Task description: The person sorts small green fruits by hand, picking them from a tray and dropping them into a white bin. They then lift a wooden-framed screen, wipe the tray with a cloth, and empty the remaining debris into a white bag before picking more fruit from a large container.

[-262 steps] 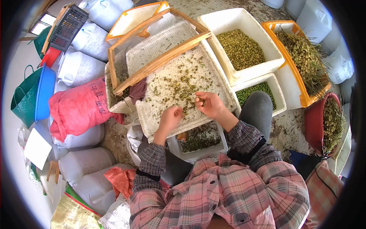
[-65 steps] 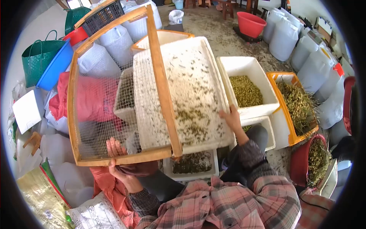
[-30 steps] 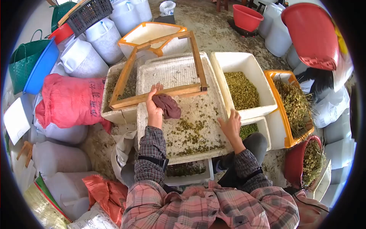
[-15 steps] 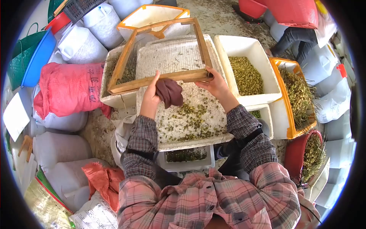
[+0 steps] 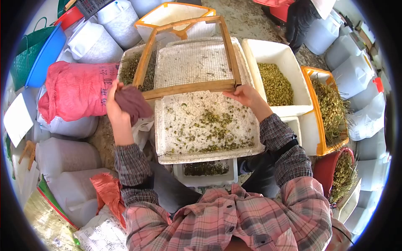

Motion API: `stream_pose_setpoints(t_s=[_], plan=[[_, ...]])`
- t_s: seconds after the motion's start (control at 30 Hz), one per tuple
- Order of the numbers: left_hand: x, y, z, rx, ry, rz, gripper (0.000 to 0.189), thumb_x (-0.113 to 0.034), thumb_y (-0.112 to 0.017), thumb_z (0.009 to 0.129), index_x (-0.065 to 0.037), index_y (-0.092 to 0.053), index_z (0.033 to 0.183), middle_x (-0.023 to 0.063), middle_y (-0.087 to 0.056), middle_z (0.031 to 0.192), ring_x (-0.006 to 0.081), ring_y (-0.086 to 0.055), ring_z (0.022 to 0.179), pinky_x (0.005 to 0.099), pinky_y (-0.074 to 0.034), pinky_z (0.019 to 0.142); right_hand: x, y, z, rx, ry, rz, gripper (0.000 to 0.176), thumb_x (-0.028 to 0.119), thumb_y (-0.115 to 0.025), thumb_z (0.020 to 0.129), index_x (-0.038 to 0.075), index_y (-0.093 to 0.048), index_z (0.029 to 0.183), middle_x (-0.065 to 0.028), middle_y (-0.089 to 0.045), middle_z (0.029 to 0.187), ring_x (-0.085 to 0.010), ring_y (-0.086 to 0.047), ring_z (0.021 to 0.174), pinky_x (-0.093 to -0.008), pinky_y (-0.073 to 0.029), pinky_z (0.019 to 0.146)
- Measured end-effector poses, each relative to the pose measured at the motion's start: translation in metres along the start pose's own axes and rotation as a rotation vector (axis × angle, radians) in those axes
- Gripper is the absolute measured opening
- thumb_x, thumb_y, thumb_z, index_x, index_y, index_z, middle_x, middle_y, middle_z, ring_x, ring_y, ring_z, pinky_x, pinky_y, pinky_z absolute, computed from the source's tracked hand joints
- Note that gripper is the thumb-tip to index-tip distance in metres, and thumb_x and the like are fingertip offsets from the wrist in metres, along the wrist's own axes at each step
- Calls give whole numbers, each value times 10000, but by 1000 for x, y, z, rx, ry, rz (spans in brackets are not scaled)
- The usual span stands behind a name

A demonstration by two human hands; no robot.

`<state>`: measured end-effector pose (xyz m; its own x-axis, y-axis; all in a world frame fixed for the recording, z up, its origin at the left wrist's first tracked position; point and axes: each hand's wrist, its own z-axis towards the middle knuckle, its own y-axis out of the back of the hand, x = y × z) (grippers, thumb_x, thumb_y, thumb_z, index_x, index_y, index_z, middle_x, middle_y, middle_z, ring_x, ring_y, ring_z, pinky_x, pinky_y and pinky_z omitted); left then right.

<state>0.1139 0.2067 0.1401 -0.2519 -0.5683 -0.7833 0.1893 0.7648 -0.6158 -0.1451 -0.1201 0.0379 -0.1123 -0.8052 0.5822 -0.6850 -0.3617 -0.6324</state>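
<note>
A wooden-framed wire mesh sieve (image 5: 190,88) is tilted above the white foam box lid (image 5: 167,142). My right hand (image 5: 249,100) is closed on its near right corner. To the left of the frame, my left hand (image 5: 117,113) grips a crumpled maroon cloth (image 5: 133,104), apart from the sieve. Small round green fruits (image 5: 217,129) and dark bits of debris lie scattered over the near half of the lid. Below its front edge, between my legs, stands a pale tub (image 5: 205,180) with dark green matter inside.
On the right are a foam box (image 5: 303,109) of greenish fruits, an orange-rimmed box (image 5: 307,79) of stemmed fruits and a red basket (image 5: 324,171). A pink sack (image 5: 77,90) and white jugs (image 5: 90,44) crowd the left. Another person's legs (image 5: 299,23) show at top right.
My left hand has moved off the sieve's near left side to the left with the cloth. The sieve has shifted slightly right with my right hand. The other person has moved.
</note>
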Motion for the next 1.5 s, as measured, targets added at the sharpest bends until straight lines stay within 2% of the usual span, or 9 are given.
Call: stream_pose_setpoints(t_s=[0.33,0.57,0.67,0.8,0.83,1.1,1.3,1.4,1.5], plan=[[33,27,-22,-28,-414,593,102,-103,-624,898,-12,-668,915,-12,-554,759,101,-506,707,239,-410,666,-43,15,-23,-28,84,-908,126,97,-642,844,-5,-665,915,-81,-612,646,-137,-576,560,-250,-477,525],[81,102,-75,381,-640,1377,335,-138,-704,811,-37,-623,1120,88,-615,989,239,-571,956,336,-432,896,-101,19,25,43,879,-1822,136,79,-564,852,50,-656,948,-164,-631,763,-323,-617,688,-426,-505,627],[78,116,-100,348,-419,1471,608,-100,-759,678,-92,-533,1242,143,-589,1101,328,-553,1045,393,-429,929,-101,20,33,10,837,-1831,68,88,-544,840,74,-606,864,-177,-625,850,-401,-607,768,-475,-497,661],[24,95,-133,87,-532,1249,435,-50,-742,716,-63,-598,1125,118,-643,1001,257,-628,928,346,-480,811,-92,20,29,119,1041,-1645,28,82,-581,818,56,-588,824,-135,-608,732,-336,-607,681,-398,-479,617],[4,94,-149,-8,-314,1081,398,-59,-736,765,-66,-598,1139,73,-650,1005,173,-621,948,304,-479,809,-90,22,24,130,990,-1546,41,84,-594,833,44,-590,840,-111,-592,686,-258,-605,629,-373,-478,596],[-154,124,-321,-584,-613,1076,399,-57,-692,796,-11,-584,1177,95,-645,1038,171,-590,996,304,-459,888,-91,6,-45,236,272,-862,100,127,-559,907,38,-588,871,-52,-605,743,-110,-558,606,-262,-507,559],[-127,251,-411,-617,303,2213,620,-285,-751,705,-159,-566,1283,175,-498,1309,403,-457,1204,510,-405,952,-100,24,-79,256,158,-651,98,116,-554,914,20,-570,895,-80,-625,802,-149,-592,650,-307,-536,600],[-112,212,-396,-1027,68,2071,524,-221,-727,763,-157,-588,1264,149,-494,1281,385,-466,1176,496,-415,951,-100,30,-92,299,117,-589,95,113,-550,925,24,-551,892,-76,-602,805,-148,-579,650,-309,-531,598],[-94,192,-348,-684,-453,1569,383,-170,-688,827,-78,-623,1193,140,-585,1167,294,-567,1057,393,-469,892,-106,35,-97,340,63,-648,94,114,-519,948,43,-538,889,-52,-567,814,-116,-535,670,-299,-509,620]])
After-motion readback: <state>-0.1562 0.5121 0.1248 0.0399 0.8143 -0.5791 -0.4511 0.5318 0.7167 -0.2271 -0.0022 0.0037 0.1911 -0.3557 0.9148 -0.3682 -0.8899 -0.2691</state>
